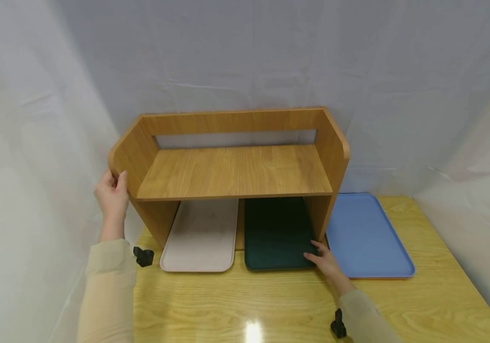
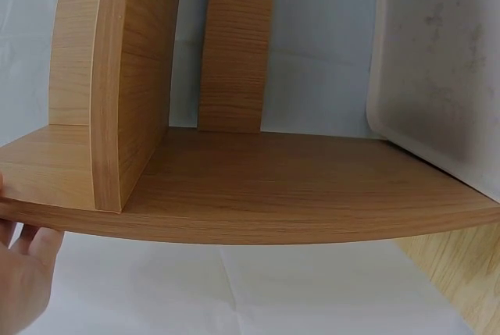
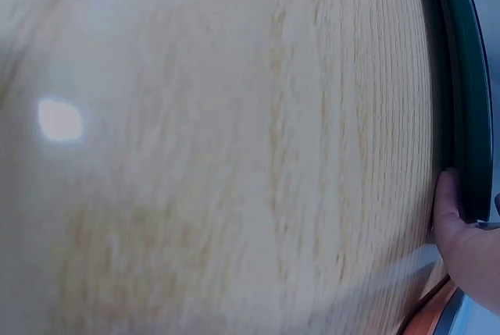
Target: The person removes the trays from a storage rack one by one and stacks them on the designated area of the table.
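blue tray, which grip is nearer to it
Right. The right grip is at the green tray's near right corner, just left of the blue tray; the left grip is across the shelf, on its left side panel.

One white tray (image 1: pixel 202 236), one green tray (image 1: pixel 276 233), one blue tray (image 1: pixel 369 238): at least three. One shelf (image 1: pixel 236 171), mid-frame. Two hands: left hand (image 1: pixel 113 194), right hand (image 1: pixel 326 262). Two sleeves (image 1: pixel 109 293) (image 1: pixel 365 314), lower frame. One worktop (image 1: pixel 210 305).
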`<state>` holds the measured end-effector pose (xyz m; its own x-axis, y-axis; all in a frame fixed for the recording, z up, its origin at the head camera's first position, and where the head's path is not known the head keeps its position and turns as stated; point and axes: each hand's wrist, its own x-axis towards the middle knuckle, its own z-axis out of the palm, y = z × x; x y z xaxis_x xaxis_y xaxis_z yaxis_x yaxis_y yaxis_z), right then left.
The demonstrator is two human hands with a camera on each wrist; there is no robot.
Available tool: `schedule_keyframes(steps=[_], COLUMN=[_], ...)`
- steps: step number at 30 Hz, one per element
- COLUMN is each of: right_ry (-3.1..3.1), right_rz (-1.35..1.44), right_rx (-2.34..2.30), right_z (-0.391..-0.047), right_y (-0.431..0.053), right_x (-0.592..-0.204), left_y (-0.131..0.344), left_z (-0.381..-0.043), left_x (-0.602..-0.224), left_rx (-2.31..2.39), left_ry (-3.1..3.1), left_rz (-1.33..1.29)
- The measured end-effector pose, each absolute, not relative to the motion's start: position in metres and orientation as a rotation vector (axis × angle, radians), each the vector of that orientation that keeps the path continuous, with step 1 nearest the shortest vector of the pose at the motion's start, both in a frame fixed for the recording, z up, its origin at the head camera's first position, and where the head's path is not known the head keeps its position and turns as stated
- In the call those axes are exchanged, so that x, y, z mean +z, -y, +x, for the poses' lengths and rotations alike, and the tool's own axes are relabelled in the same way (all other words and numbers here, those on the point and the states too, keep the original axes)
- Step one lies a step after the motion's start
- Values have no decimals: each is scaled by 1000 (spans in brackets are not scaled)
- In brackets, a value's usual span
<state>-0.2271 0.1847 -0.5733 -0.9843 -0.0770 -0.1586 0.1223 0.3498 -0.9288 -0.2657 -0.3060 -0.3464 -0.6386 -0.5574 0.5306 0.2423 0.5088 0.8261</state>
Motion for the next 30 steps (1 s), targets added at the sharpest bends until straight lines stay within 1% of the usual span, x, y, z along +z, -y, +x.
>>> schedule_keyframes(steps=[24,30], right_ry=[-2175,-2091], right_rz=[185,183], right_rx=[-1935,-1998], right_z=[-225,-224], right_y=[-178,-179], right_x=[-572,-575], left_y=[307,306], left_z=[-266,-265], left_x=[-347,-345], left_rx=[-1175,-1183], left_ry=[1985,1974], left_rz=[310,309])
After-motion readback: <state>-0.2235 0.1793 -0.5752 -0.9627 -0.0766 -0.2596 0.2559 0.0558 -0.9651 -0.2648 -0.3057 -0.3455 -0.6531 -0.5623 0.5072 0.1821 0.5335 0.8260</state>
